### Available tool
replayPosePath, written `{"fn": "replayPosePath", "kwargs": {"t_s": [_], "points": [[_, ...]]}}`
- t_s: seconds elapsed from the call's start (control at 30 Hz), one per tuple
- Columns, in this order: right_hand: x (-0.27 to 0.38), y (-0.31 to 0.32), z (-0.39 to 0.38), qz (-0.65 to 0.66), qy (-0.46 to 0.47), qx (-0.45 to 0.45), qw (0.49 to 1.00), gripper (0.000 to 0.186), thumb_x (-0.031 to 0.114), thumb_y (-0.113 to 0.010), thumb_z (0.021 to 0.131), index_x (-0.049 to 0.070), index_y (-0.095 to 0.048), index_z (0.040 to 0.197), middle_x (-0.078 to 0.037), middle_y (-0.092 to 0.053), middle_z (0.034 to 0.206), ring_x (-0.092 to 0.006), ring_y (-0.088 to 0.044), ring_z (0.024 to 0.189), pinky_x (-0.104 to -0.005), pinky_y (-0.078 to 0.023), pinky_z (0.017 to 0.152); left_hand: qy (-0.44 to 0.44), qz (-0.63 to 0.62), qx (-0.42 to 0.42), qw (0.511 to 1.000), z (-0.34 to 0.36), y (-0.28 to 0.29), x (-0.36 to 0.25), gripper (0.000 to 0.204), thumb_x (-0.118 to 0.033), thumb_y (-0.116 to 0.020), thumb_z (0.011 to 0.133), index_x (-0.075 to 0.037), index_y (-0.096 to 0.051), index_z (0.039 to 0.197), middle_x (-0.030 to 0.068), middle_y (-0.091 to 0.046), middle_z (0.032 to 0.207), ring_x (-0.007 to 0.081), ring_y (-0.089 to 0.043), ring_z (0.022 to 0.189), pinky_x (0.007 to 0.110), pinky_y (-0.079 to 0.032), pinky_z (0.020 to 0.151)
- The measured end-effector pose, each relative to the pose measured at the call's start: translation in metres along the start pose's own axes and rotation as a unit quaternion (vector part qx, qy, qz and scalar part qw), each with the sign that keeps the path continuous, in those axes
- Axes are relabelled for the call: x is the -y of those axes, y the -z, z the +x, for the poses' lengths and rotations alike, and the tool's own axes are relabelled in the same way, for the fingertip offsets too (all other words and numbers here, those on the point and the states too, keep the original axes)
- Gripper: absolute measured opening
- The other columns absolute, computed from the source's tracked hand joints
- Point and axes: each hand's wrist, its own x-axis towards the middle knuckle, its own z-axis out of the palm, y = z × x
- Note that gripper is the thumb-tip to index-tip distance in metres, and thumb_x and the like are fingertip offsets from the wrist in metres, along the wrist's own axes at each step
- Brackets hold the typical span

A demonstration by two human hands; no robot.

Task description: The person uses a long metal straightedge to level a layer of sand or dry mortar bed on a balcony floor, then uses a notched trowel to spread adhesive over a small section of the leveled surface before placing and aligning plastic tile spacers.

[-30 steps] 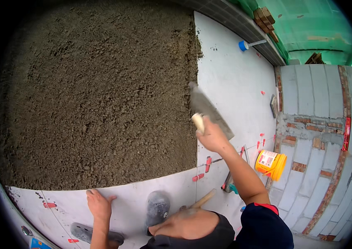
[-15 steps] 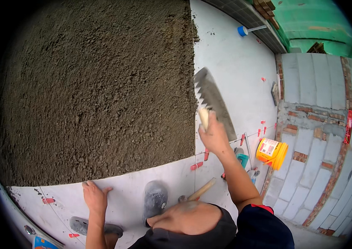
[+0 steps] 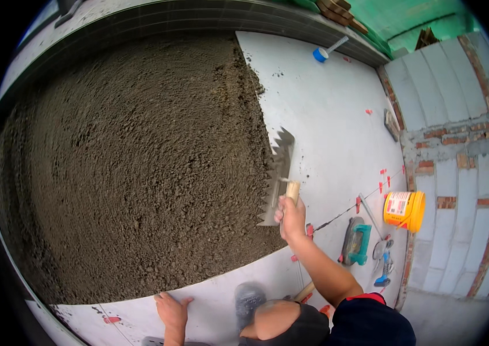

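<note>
Since the earlier frame the trowel [image 3: 280, 167] has moved off the big white tile [image 3: 336, 127] toward the mortar [image 3: 140, 173], and the view has turned a little. The trowel is now lying across the border of the two, its toothed edge facing the mortar and its lower end reaching over the mortar's near right corner. The right hand [image 3: 293, 219] is gripping the wooden handle [image 3: 293, 190], fingers curled closely around it. The left hand [image 3: 172, 311] is holding nothing; it is resting palm down on the edge of the front tile [image 3: 215, 294], beside the mortar, with its thumb spread out. A bare knee [image 3: 279, 320] and a grey shoe [image 3: 249, 297] are showing between the arms. To the right of the right forearm, a teal-handled tool [image 3: 359, 242] and a blue tool [image 3: 383, 271] are lying on the tiles, and a yellow bucket [image 3: 404, 210] is sitting near the block wall [image 3: 429, 86]. At the far end, a blue round thing [image 3: 320, 55] is resting on the big tile, and green sheeting [image 3: 423, 20] is hanging beyond.
</note>
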Motion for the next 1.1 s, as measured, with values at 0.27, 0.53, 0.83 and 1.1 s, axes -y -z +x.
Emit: {"fn": "replayPosePath", "kwargs": {"t_s": [0.27, 0.53, 0.83, 1.1], "points": [[-0.043, -0.067, -0.011, 0.231, -0.014, -0.075, 0.970, 0.016, 0.022, -0.055, 0.093, 0.011, -0.043, 0.093, -0.002, -0.047, 0.070, -0.0137, -0.048, 0.051, -0.0293, -0.042, 0.045, -0.006, 0.048, 0.037, 0.998, 0.000, 0.001, -0.001, 0.077, -0.047, -0.088, 0.055, 0.006, -0.046, 0.093, 0.0246, -0.053, 0.098, 0.0407, -0.058, 0.088, 0.045, -0.050, 0.072], [0.023, -0.194, 0.103, 0.359, 0.046, 0.001, 0.932, 0.018, 0.019, -0.054, 0.095, 0.009, -0.040, 0.091, -0.002, -0.046, 0.069, -0.0121, -0.047, 0.050, -0.0281, -0.041, 0.044, -0.078, 0.025, 0.059, 0.995, 0.002, 0.011, -0.005, 0.097, -0.060, -0.078, 0.063, 0.020, -0.048, 0.108, 0.0359, -0.061, 0.093, 0.0496, -0.060, 0.083, 0.050, -0.051, 0.074], [0.111, -0.309, 0.254, 0.330, 0.068, 0.152, 0.929, 0.022, 0.023, -0.055, 0.091, 0.007, -0.043, 0.083, -0.003, -0.045, 0.061, -0.0150, -0.046, 0.045, -0.0301, -0.038, 0.041, -0.117, 0.036, 0.014, 0.992, 0.006, -0.022, 0.026, 0.095, -0.057, -0.083, 0.059, 0.015, -0.048, 0.110, 0.0306, -0.062, 0.083, 0.0465, -0.061, 0.072, 0.049, -0.052, 0.064], [0.132, -0.220, 0.198, -0.263, 0.166, 0.313, 0.897, 0.029, 0.025, -0.064, 0.086, 0.004, -0.051, 0.102, -0.006, -0.055, 0.074, -0.0149, -0.056, 0.062, -0.0326, -0.044, 0.053, -0.122, 0.062, -0.085, 0.987, -0.005, -0.011, 0.032, 0.090, -0.056, -0.082, 0.060, 0.012, -0.048, 0.108, 0.0338, -0.060, 0.092, 0.0499, -0.059, 0.078, 0.049, -0.051, 0.069]]}}
